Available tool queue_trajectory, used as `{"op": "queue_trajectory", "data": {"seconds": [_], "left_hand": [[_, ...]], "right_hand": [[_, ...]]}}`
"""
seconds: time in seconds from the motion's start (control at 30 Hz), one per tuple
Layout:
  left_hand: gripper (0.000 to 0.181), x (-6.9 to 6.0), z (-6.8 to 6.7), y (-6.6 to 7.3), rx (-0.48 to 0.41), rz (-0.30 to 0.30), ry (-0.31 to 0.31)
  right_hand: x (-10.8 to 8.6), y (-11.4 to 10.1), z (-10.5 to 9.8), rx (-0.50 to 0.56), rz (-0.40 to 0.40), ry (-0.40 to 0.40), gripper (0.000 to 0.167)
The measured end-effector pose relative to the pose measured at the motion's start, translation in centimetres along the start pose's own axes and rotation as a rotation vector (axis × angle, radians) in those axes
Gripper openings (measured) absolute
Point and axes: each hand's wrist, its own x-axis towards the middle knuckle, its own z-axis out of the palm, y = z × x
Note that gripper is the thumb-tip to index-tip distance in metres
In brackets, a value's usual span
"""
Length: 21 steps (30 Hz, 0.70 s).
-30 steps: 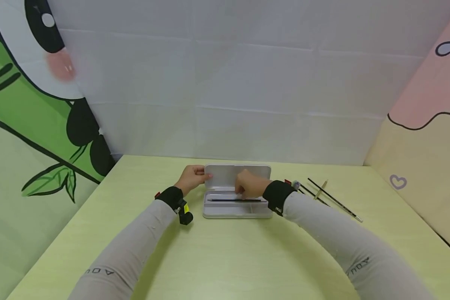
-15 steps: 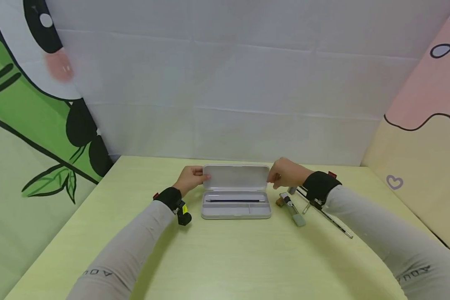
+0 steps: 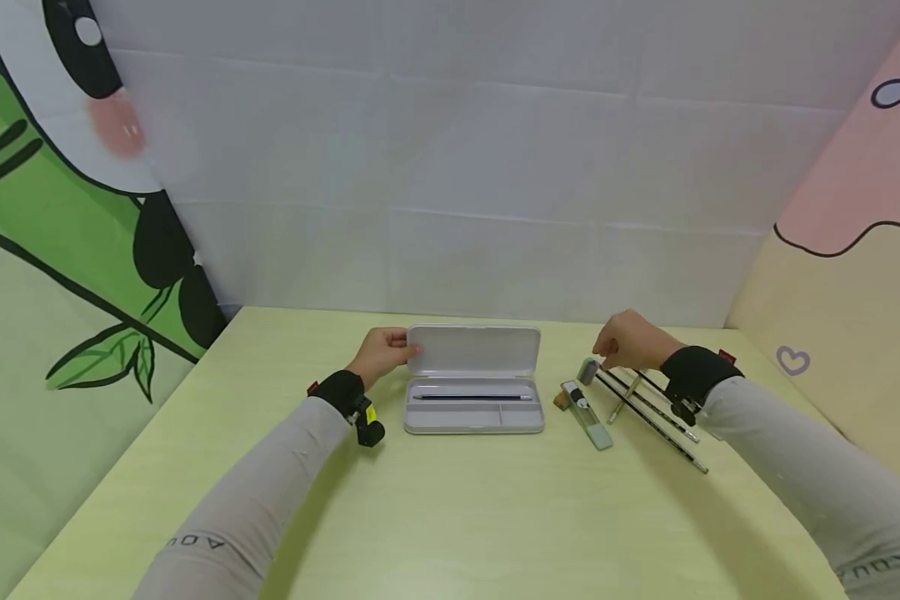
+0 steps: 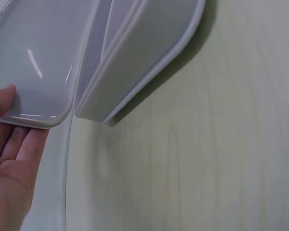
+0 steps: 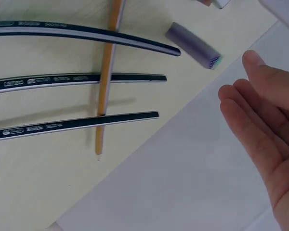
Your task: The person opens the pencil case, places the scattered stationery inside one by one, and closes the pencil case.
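A white pencil case [image 3: 472, 431] stands with its lid up on the table, a dark pencil [image 3: 472, 397] lying in its back compartment. My left hand [image 3: 381, 357] holds the lid's left edge, thumb on the inner face and fingers behind, as the left wrist view shows. My right hand [image 3: 633, 340] hovers by the loose pencils, holding nothing; its fingers are slightly bent in the right wrist view. Dark striped pencils [image 5: 130, 117] lie across a yellow-orange pencil [image 5: 106, 72]. Beside the fingertips lies a short purple-grey cylinder [image 5: 195, 45], its kind unclear.
Between the case and the pencils lies a flat grey-green piece [image 3: 594, 429] with a black-and-white end. A small brown block [image 3: 562, 401] touches or nearly touches it. A white sheet [image 3: 495, 192] hangs behind the table's back edge.
My right hand has moved from inside the case out to the right, over the loose pencils. The dark pencil stays in the case. My left hand keeps its hold on the lid.
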Motion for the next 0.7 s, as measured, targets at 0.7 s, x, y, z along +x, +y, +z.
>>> {"op": "queue_trajectory", "data": {"seconds": [0.7], "left_hand": [[0.041,0.3,0.0,-0.2,0.028,0.024,0.000]], "right_hand": [[-4.7,4.0,1.9,-0.054,0.406,0.068,0.019]]}}
